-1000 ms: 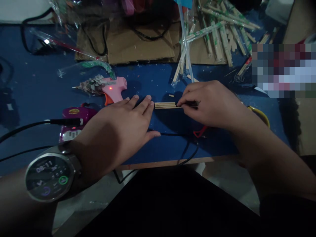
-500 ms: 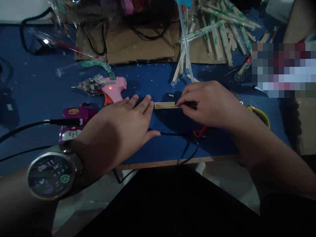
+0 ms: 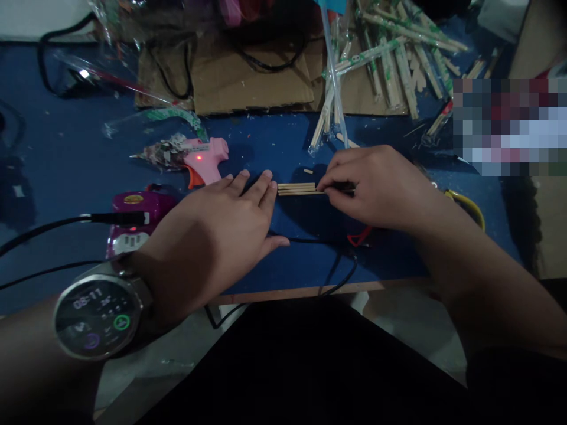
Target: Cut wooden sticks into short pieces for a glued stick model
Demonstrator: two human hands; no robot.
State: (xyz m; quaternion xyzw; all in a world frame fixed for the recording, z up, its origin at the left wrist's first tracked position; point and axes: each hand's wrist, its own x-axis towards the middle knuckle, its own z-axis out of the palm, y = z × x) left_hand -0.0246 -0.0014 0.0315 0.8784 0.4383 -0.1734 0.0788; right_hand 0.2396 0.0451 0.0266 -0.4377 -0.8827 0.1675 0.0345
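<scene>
A short row of wooden sticks (image 3: 296, 189) lies flat on the blue table (image 3: 71, 159) between my hands. My left hand (image 3: 217, 233) rests flat with fingers stretched out, its fingertips against the left ends of the sticks. My right hand (image 3: 378, 186) is closed in a pinch at the sticks' right ends, holding them; a dark thin object shows under its fingers. A smartwatch (image 3: 95, 319) sits on my left wrist.
A pink glue gun (image 3: 201, 159) with a lit red light lies left of the sticks. A purple device (image 3: 135, 215) with a black cable is beside my left hand. Wrapped chopsticks (image 3: 390, 59) and cardboard (image 3: 248, 82) fill the back. A black cable (image 3: 328, 260) runs along the table's front edge.
Almost nothing has moved. My left wrist shifted slightly to the right; both hands stay at the sticks.
</scene>
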